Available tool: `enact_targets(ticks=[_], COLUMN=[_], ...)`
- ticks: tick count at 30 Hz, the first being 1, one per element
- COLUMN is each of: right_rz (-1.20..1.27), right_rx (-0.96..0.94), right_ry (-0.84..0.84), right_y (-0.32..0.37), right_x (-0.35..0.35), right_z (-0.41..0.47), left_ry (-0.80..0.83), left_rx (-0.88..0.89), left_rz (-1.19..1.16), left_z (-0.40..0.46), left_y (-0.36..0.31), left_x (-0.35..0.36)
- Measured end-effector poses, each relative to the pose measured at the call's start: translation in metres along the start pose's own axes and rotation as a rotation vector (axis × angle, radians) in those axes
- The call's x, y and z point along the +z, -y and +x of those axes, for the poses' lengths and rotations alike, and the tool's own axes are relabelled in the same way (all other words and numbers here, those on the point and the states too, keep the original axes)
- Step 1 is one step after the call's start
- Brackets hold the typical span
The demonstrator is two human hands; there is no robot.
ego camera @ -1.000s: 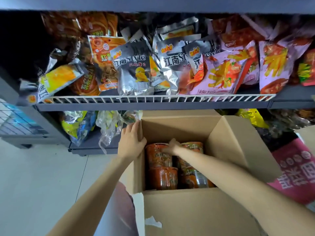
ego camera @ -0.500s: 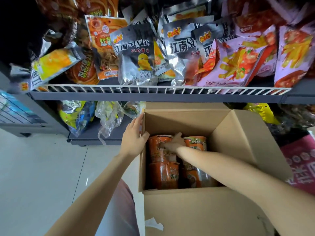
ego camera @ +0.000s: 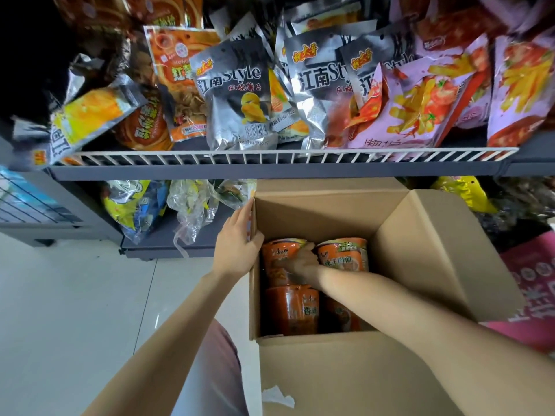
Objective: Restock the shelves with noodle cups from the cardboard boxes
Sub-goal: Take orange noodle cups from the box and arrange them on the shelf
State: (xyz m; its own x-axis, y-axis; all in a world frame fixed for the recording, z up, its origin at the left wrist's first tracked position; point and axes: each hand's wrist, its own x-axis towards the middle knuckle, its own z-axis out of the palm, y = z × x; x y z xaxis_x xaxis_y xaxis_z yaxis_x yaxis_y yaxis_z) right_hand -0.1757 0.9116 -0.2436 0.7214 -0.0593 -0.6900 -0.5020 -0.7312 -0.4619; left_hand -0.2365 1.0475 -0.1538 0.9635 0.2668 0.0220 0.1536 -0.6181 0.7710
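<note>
Evidently, left hand (ego camera: 237, 244) grips the open brown cardboard box's (ego camera: 345, 370) left wall; right hand (ego camera: 301, 262) inside, fingers curled against the orange noodle cup (ego camera: 277, 259), box walls close around.

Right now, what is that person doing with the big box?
A person is unpacking noodle cups from an open cardboard box standing on the floor in front of snack shelves. The left hand holds the box's left wall steady. The right hand reaches inside and lies on the far-left noodle cup, fingers between it and the neighbouring cup. No cup is out yet. The shelf above holds bags of chips.
</note>
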Motion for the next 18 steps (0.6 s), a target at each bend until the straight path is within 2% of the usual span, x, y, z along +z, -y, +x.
enact_targets(ticks=[6,10,14,18], right_rz=[0.031,0.241,0.363,0.405], right_rx=[-0.109,-0.331,-0.503,-0.641], right_ry=[-0.002,0.004,-0.029,-0.122], right_y=[0.007,0.003,-0.002,-0.003], right_x=[-0.055,-0.118,-0.148,-0.164], right_z=[-0.034,-0.088,-0.129,-0.154], left_ry=[-0.038,-0.027,-0.029,-0.067], left_rx=[0.004,-0.027,-0.008,0.156], left_rz=[-0.073,-0.088,0.108,0.282], left_z=[-0.002,-0.002,0.001,0.001], left_y=[0.0,-0.001,-0.006,-0.015], left_x=[0.002,0.0,-0.002,-0.014])
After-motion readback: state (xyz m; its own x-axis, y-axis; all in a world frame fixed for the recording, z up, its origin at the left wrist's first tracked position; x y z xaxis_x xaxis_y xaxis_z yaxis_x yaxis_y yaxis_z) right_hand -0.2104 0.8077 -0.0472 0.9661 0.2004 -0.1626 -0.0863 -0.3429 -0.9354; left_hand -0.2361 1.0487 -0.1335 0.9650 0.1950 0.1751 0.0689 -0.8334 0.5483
